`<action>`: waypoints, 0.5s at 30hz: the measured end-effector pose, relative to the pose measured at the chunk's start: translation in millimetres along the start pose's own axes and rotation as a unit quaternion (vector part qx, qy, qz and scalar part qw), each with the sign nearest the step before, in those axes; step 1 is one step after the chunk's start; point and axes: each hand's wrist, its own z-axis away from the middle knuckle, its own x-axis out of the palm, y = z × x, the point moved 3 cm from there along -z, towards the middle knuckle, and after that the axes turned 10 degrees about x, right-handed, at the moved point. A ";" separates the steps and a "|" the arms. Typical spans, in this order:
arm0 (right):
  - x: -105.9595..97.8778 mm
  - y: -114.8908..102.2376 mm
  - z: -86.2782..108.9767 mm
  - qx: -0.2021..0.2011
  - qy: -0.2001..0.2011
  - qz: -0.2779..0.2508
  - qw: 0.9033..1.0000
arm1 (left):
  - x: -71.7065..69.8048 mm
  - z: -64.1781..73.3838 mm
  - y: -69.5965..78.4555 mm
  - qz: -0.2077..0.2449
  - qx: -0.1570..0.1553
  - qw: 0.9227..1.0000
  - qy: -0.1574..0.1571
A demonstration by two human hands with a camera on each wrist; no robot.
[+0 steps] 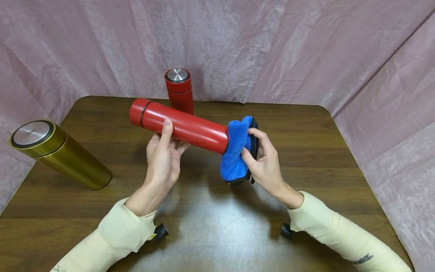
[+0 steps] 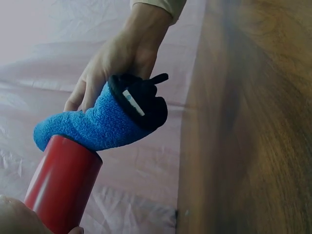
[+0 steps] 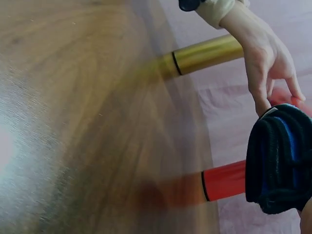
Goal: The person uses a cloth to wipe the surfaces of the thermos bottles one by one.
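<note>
In the head view my left hand (image 1: 162, 160) grips a red thermos flask (image 1: 190, 128) round its body, thumb on the near side. The flask is tilted off the table, its lid end up to the left and its base to the right. My right hand (image 1: 266, 162) pinches a folded blue cloth (image 1: 234, 151) with black edging against the flask's base. A white label and a black loop show on the cloth (image 2: 105, 122) in the left wrist view. From the right wrist, the cloth's stacked black edges (image 3: 280, 161) hide the base.
A gold flask (image 1: 74, 158) stands at the left of the wooden table (image 1: 306, 151). Behind the held flask stands a second red flask (image 1: 180, 92) with a steel-topped lid. Pink curtains (image 1: 224, 49) hang behind the table and at its sides.
</note>
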 end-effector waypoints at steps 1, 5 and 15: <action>-1.0 0.3 -1.9 0.005 0.002 0.002 1.000 | 0.4 0.1 0.4 0.000 0.004 1.000 -0.003; -4.5 2.9 -8.2 0.020 0.009 0.015 1.000 | 1.6 0.5 0.9 0.001 0.013 1.000 -0.013; -4.5 15.8 -11.2 0.115 -0.015 0.016 0.993 | 2.3 1.3 -0.4 0.018 0.021 0.999 -0.020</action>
